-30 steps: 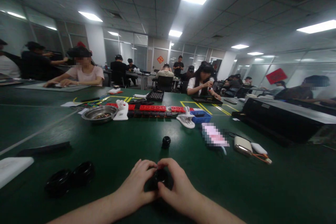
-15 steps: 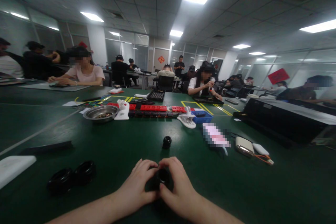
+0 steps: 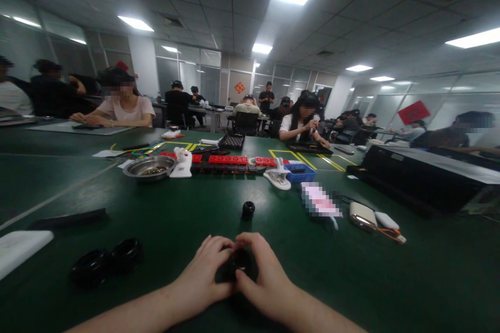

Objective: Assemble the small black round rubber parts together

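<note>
Both hands meet at the near middle of the green table. My left hand (image 3: 207,273) curls around the left side of a glossy black ring-shaped part (image 3: 241,259), and my right hand (image 3: 265,278) closes on its right side. Fingers and thumbs hide much of its outline; a dark hollow shows in its top. Just beyond my fingertips stands a smaller black rounded piece (image 3: 248,210) with an opening on top. Off to the left, two larger black ring-shaped parts, a nearer one (image 3: 89,269) and a farther one (image 3: 127,255), sit side by side.
A metal bowl (image 3: 150,168) of small pieces, a red strip (image 3: 228,159), a white clamp (image 3: 278,176) and a blue tray (image 3: 300,173) line the table's middle. At right are a cream power bank (image 3: 363,216) and a large black case (image 3: 425,177). Co-workers sit beyond.
My hands stay around the black part, with only a very slight shift of the right thumb. The view has tilted a little; the other things on the table stay put.
</note>
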A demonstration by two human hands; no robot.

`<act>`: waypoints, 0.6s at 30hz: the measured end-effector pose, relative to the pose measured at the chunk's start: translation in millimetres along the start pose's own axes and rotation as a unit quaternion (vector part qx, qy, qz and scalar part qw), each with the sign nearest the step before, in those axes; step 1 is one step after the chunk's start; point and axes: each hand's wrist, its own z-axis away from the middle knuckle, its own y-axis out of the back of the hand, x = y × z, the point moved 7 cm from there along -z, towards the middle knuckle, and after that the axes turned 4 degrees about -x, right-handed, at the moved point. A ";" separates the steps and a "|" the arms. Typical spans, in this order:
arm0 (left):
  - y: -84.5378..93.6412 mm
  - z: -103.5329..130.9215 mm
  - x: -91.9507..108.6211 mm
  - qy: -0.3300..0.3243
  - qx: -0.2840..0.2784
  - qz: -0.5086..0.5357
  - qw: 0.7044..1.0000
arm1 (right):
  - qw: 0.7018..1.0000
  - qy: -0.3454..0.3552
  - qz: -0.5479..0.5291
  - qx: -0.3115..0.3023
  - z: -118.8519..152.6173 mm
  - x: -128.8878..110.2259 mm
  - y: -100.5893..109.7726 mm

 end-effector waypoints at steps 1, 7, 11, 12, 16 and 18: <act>0.3 0.0 -0.1 -0.002 0.000 0.002 1.000 | 1.000 0.021 -0.013 -0.013 1.1 -2.7 0.0; 1.4 0.3 -0.2 0.005 -0.003 -0.002 1.000 | 1.000 -0.023 -0.002 0.017 0.3 4.5 4.9; 1.5 0.4 2.2 0.007 -0.003 0.001 1.000 | 0.997 -0.065 0.025 0.024 -1.7 9.5 1.2; 1.3 0.2 2.2 0.007 -0.004 0.003 1.000 | 0.998 -0.062 0.025 0.017 -1.6 8.9 0.1; -0.4 -1.0 -0.7 0.000 -0.003 0.005 1.000 | 1.000 0.011 -0.013 -0.019 0.8 -0.1 -1.8; -1.8 -1.3 -1.9 -0.005 -0.005 0.002 1.000 | 0.999 0.031 -0.017 -0.022 1.9 -1.8 -1.2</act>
